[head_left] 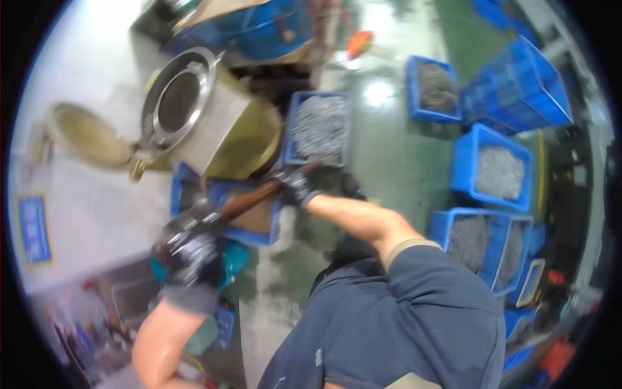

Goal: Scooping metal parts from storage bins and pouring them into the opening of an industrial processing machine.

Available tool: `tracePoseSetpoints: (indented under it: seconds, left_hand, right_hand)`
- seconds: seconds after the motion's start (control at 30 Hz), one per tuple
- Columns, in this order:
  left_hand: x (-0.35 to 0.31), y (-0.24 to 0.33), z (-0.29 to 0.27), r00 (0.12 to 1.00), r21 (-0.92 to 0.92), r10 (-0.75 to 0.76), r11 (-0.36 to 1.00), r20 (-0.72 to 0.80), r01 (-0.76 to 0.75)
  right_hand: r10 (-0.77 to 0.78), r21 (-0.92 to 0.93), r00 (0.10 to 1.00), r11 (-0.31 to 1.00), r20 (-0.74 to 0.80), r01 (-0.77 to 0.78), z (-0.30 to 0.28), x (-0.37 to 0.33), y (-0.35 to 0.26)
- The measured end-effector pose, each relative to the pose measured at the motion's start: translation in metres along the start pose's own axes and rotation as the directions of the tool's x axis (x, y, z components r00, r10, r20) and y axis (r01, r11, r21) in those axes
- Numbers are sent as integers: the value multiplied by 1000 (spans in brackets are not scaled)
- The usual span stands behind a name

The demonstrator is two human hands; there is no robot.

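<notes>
My left hand (191, 249), in a wet-looking black glove, is closed around a long brown handle (249, 200). Farther along the same handle is my right hand (295, 187), also black-gloved and wrapped round it. The tool slants up to the right, its far end at the near edge of a blue bin (291, 126) full of small silvery metal pieces. Blur hides the shape of that end, so its kind is unclear. Beneath the handle sits another blue bin (258, 238) with brownish contents. Just beyond stands a yellow-green machine (246, 146) with a round steel-rimmed mouth.
The machine's round lid (91, 136) hangs swung out at the left. A blue drum (275, 32) stands at the back. Along the right are several blue bins (461, 175) of grey material and a stack of blue crates (499, 91). An orange object (359, 44) lies on the green floor (382, 155).
</notes>
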State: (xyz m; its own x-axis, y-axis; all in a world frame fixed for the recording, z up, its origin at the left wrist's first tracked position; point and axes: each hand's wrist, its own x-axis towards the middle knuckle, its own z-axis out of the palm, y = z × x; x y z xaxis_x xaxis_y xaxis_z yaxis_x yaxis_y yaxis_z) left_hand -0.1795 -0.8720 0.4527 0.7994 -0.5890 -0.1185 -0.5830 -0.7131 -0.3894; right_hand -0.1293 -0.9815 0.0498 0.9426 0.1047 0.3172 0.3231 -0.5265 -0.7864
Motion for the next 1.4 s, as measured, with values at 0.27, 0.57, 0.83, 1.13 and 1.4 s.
tracePoseSetpoints:
  seconds: [0.27,0.57,0.83,1.13,1.4]
  left_hand:
    - [-71,-29,-22,805,-274,39,949,592,156]
    - [-187,26,102,869,-351,-166,867,467,354]
    - [-217,109,181,854,-506,-265,713,447,486]
    - [-234,142,224,613,-507,-233,386,755,771]
    - [-190,121,242,248,-238,36,441,968,865]
  right_hand:
    - [-150,77,966,988,210,136,-5,-37,-28]
    - [65,62,766,989,640,-136,17,-65,-23]
    - [27,-426,847,872,532,240,67,-127,41]
    - [696,-411,706,686,130,-601,-19,-117,60]
    - [874,56,86,68,479,-996,8,-116,182]
